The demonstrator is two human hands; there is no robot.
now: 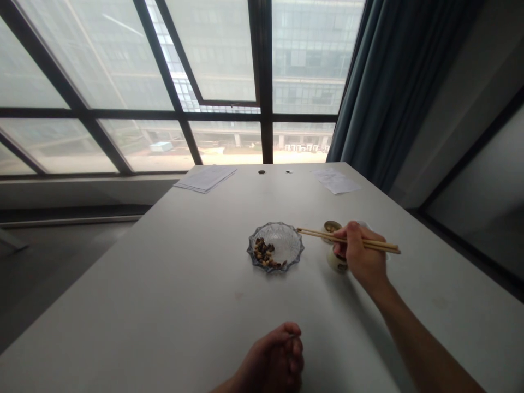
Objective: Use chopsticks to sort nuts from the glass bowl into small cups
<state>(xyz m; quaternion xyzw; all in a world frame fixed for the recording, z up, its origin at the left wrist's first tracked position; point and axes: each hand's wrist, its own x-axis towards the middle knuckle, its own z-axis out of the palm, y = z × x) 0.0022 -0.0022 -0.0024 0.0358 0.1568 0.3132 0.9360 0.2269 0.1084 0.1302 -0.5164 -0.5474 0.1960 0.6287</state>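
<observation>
My right hand point(364, 256) is closed around a pair of wooden chopsticks point(315, 233), held nearly level. Their tips sit close together by the right rim of a clear glass dish point(292, 262); whether they pinch anything is too small to tell. Dark brown and yellowish food pieces point(264, 254) lie along the dish's left and front side. Just under my right fingers stands a small pale jar point(336, 263), partly hidden by the hand. Behind it is a round gold-coloured lid point(332, 225). Near the front, my left hand point(278, 357) rests with fingers curled in, apart from the dish.
Everything stands on a white table point(184, 295). Paper sheets point(207, 177) lie at its far left corner and another paper point(338, 180) at the far right. Two small dark discs point(261, 172) are at the far edge. Behind my right hand, a whitish object point(363, 224) is mostly hidden.
</observation>
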